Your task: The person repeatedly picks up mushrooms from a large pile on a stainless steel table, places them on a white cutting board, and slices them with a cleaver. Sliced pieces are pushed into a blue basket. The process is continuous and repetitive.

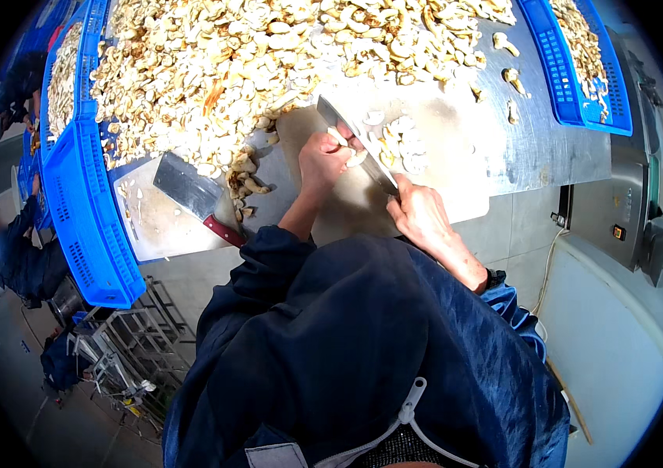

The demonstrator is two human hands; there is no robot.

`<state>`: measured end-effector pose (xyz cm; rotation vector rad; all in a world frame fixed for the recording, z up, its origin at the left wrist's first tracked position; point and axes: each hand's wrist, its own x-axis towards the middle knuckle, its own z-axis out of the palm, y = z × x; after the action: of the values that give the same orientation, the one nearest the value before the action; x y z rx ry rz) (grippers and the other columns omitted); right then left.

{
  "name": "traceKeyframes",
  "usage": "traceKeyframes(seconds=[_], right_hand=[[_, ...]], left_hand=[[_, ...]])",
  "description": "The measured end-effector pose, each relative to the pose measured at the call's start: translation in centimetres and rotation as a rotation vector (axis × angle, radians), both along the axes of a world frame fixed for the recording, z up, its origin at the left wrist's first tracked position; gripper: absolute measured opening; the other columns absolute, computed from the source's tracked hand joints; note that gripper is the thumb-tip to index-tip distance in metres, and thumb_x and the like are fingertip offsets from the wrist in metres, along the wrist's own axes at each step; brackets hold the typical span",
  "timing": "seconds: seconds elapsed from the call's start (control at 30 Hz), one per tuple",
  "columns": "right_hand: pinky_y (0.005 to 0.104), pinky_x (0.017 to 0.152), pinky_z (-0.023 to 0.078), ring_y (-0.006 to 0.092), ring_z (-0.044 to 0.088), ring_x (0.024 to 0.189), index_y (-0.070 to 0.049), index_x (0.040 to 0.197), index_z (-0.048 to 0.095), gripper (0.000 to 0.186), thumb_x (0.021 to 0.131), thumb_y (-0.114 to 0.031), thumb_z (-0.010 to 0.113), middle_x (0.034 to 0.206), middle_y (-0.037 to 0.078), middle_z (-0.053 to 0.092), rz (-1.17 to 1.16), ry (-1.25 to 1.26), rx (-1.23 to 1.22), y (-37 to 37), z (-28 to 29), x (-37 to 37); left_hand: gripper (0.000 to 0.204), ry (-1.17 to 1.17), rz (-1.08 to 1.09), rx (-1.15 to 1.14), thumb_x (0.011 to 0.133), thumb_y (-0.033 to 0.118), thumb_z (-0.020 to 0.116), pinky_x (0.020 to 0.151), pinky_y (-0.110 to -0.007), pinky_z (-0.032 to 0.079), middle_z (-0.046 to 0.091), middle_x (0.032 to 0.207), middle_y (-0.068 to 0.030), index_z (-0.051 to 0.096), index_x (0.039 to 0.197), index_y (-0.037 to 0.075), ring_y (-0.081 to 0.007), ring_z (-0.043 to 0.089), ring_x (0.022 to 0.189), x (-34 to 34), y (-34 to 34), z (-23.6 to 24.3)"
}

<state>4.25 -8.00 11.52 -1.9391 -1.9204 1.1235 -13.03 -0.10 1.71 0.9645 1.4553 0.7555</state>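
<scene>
- Crate (560,97) of blue plastic at the right of the table (530,160): a layer of small pale, curved pieces (578,51) lies in it, reaching its near end.
- Blue left crate (84,90) at the far left: more pale bits (64,82) inside, too small to tell apart (its far end runs into the dark rim of the view).
- Nearer blue crate (91,222), just below that one: slotted walls, tilted along the table's left edge.
- Large heap (214,82) of cream and brownish pieces, loose on the metal table between the crates.
- Left hand (322,164): fingers curled tight around a pale piece (356,158), over the cutting board (308,140).
- Right hand (425,217): closed round the handle end of a knife (376,168), its blade beside the held piece.
- Cut slices (405,144) lie on the board, right of the blade.
- Cleaver (187,186) with a red handle, resting on a white board (164,238) left of the hands (neither touches it).
</scene>
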Motion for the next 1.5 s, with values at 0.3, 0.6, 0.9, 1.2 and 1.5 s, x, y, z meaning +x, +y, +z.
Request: traceKeyframes(seconds=[0.3, 0.6, 0.9, 1.2, 1.5], right_hand=[[0.0504, 0.067, 0.049, 0.0449, 0.061, 0.067, 0.006, 0.1, 0.056, 0.027, 0.081, -0.014, 0.055, 0.066, 0.026, 0.06, -0.013, 0.064, 0.068, 4.5, -2.8, -2.1], [0.0371, 0.055, 0.046, 0.03, 0.056, 0.053, 0.002, 0.094, 0.056, 0.019, 0.083, -0.014, 0.057, 0.059, 0.016, 0.054, -0.374, 0.227, -0.009, -1.5, 2.1, 4.9], [0.0454, 0.06, 0.048, 0.041, 0.061, 0.063, 0.001, 0.089, 0.055, 0.017, 0.082, -0.015, 0.057, 0.065, 0.021, 0.06, -0.268, 0.132, -0.03, -4.3, 1.7, 2.4], [0.0434, 0.057, 0.045, 0.0397, 0.058, 0.058, 0.001, 0.079, 0.049, 0.019, 0.081, -0.015, 0.058, 0.058, 0.019, 0.055, -0.368, 0.103, -0.021, -4.2, 2.3, 4.5], [0.0453, 0.059, 0.047, 0.0407, 0.06, 0.061, 0.001, 0.083, 0.051, 0.016, 0.08, -0.014, 0.057, 0.061, 0.021, 0.057, -0.295, 0.123, 0.0, -4.7, 2.0, 3.7]], left_hand=[[0.015, -0.051, -0.029, 0.044, 0.078, 0.001, 0.064, 0.053, -0.024, 0.046, 0.062, 0.071, -0.0066, 0.053, 0.088, 0.0, -0.0115, 0.058, 0.059, -0.4, -0.4, -0.4], [0.017, -0.063, 0.017, 0.166, 0.083, 0.006, 0.064, 0.057, -0.022, 0.044, 0.06, 0.077, -0.0009, 0.057, 0.097, 0.001, -0.0061, 0.055, 0.064, -4.2, -3.3, -0.4], [0.024, 0.252, -0.12, 0.191, 0.078, 0.009, 0.07, 0.063, -0.03, 0.046, 0.061, 0.082, -0.0067, 0.056, 0.096, 0.003, -0.0151, 0.058, 0.072, -2.0, -3.8, 1.1], [0.039, 0.582, -0.724, 0.984, 0.069, -0.003, 0.059, 0.086, -0.041, 0.038, 0.055, 0.113, -0.01, 0.062, 0.106, 0.007, -0.0276, 0.049, 0.11, -1.9, 1.4, 2.2], [0.026, 0.585, -0.771, 0.864, 0.073, 0.003, 0.063, 0.083, -0.04, 0.04, 0.056, 0.102, -0.0065, 0.066, 0.098, 0.007, -0.0256, 0.052, 0.1, -2.9, 0.5, 1.7]])
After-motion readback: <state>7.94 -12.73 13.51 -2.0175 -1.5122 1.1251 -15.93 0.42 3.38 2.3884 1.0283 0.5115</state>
